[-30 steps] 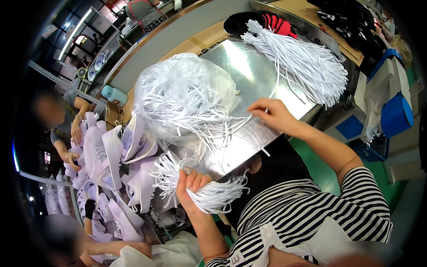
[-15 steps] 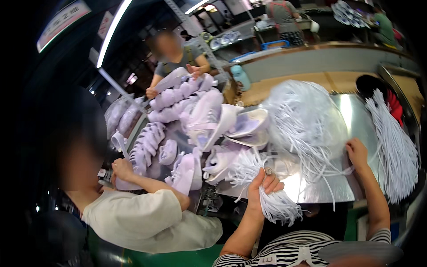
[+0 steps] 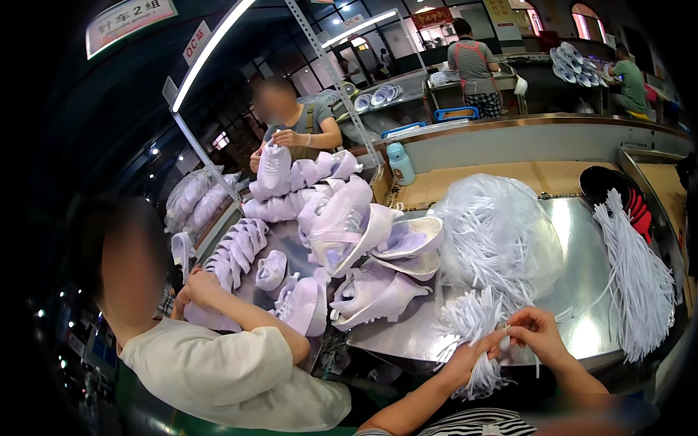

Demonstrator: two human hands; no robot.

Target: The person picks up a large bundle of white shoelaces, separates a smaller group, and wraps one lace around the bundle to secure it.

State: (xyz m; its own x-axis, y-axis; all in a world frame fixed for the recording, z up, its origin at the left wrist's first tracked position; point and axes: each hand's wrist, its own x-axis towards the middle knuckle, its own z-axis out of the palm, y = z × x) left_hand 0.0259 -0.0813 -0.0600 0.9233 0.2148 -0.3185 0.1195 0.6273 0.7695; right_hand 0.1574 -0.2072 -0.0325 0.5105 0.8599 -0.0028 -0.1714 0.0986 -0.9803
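My left hand (image 3: pixel 472 354) is wrapped round a bundle of white shoelaces (image 3: pixel 471 316), whose loose ends splay out above and below the fist. Close against it, my right hand (image 3: pixel 539 336) is closed, thumb and fingertips pinched together on what looks like a single white lace; a short white end hangs below that hand. Just beyond both hands, a clear plastic bag (image 3: pixel 542 236) full of white laces rests on the metal tabletop (image 3: pixel 582 291). The exact spot where the fingertips meet is too small to make out.
Pale lilac sneakers (image 3: pixel 342 218) are piled left of the bag. A long hank of laces (image 3: pixel 636 283) hangs at the right by a red and black object (image 3: pixel 636 211). A co-worker in a cream shirt (image 3: pixel 233 367) sits close at left; another (image 3: pixel 305 134) handles a shoe opposite. A light-blue bottle (image 3: pixel 400 163) stands behind.
My right hand has come from the bag's right edge to my left hand and pinched a lace. The held bundle has shifted right. The co-worker opposite has raised a shoe.
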